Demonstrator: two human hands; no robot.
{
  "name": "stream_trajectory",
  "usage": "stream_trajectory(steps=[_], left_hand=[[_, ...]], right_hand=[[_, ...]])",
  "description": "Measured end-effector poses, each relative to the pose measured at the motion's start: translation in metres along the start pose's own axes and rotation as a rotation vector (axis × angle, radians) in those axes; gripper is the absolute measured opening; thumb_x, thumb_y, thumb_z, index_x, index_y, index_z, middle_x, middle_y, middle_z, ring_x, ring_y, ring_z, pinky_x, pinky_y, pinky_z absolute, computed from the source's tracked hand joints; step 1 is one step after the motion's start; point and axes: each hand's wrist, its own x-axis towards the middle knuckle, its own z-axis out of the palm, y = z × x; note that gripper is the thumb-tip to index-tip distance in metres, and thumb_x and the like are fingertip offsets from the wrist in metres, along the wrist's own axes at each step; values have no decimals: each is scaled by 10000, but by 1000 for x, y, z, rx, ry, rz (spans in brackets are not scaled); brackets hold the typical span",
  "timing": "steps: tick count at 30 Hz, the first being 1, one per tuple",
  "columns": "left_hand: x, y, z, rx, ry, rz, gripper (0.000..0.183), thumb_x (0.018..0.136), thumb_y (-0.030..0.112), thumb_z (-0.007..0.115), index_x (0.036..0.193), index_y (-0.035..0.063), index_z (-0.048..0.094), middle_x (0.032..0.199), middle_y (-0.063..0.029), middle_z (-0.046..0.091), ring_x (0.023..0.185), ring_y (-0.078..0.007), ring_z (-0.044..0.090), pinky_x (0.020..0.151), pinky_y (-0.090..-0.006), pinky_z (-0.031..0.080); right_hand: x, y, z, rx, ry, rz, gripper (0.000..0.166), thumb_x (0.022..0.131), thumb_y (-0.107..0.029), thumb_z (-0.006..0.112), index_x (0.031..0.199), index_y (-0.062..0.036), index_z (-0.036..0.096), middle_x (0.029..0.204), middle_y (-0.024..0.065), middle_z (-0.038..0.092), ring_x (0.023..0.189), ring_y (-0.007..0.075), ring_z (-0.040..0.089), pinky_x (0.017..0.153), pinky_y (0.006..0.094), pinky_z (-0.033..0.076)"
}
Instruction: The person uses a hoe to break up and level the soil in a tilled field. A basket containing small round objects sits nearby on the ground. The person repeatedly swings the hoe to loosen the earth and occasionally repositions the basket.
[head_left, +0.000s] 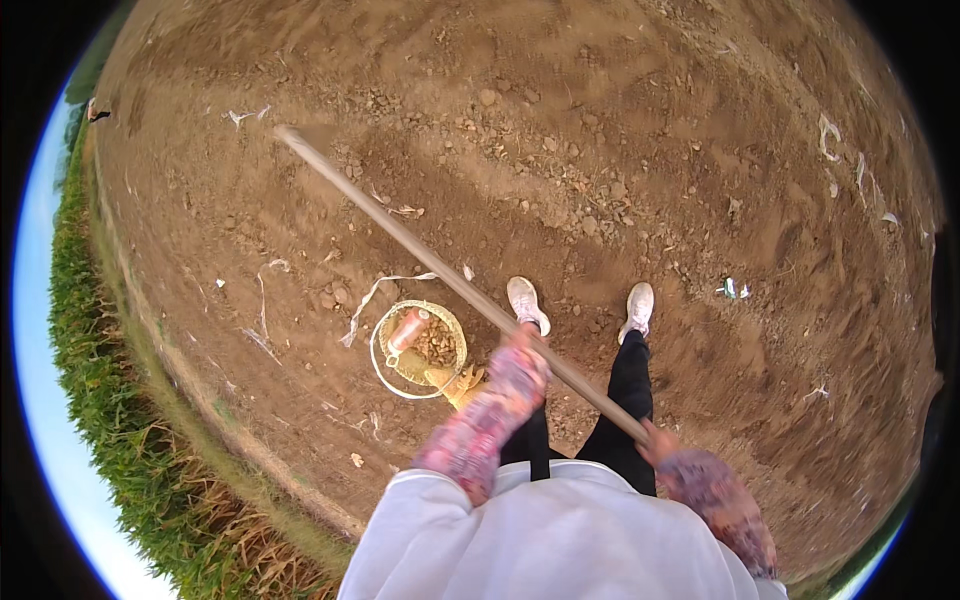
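Note:
A long wooden handle (405, 236) runs slantwise across the view, its far end above the brown soil. My left hand (527, 337) is closed around the handle near my feet. Closer to my body, my right hand (658, 442) grips its near end. A dark, blurred shape (315, 133) shows at the far end; whether it is a tool head or a shadow I cannot tell. Left of my feet stands a woven basket (459, 330) with a thin white hoop handle. It holds a pinkish bottle (409, 332) and small brown lumps (436, 343).
Yellow gloves or cloth (459, 386) lie against the basket's near side. Clods and strips of pale plastic film (367, 300) are scattered over the soil. Green crop plants (97, 360) border the field at left. A distant person (96, 112) is at the upper left.

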Motion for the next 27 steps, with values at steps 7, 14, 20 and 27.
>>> stream_trajectory(steps=[7, 14, 20, 27], left_hand=[[-49, 238, -94, 87, 420, 419, 208, 693, 244, 481, 629, 53, 430, 526, -71, 423, 453, -210, 421, 433, -395, 398], [35, 141, -58, 130, 297, 210, 174, 717, 103, 422, 699, -65, 462, 609, -151, 488, 615, -262, 495, 604, -350, 439], [15, -61, 66, -9, 469, 148, 172, 581, 126, 479, 604, -43, 500, 485, -127, 510, 375, -210, 440, 396, -335, 392], [-15, -167, 140, -269, -253, -609, 218, 627, 252, 462, 596, 37, 462, 513, -109, 462, 400, -252, 430, 387, -391, 373]], right_hand=[[116, -206, -65, 361, -71, -249, 396, 646, -176, 557, 1011, -110, 418, 673, 157, 555, 666, 327, 552, 570, 422, 435], [93, -121, -32, 292, -82, -51, 480, 628, -187, 575, 1069, -94, 408, 781, 188, 550, 754, 328, 541, 650, 403, 429], [-52, 25, -63, -76, -232, 222, 497, 617, -218, 629, 1052, -131, 406, 775, 173, 556, 755, 334, 537, 663, 402, 438], [-159, 127, -107, -173, -170, 331, 418, 565, -206, 579, 964, -131, 481, 646, 148, 551, 630, 316, 552, 584, 385, 450]])
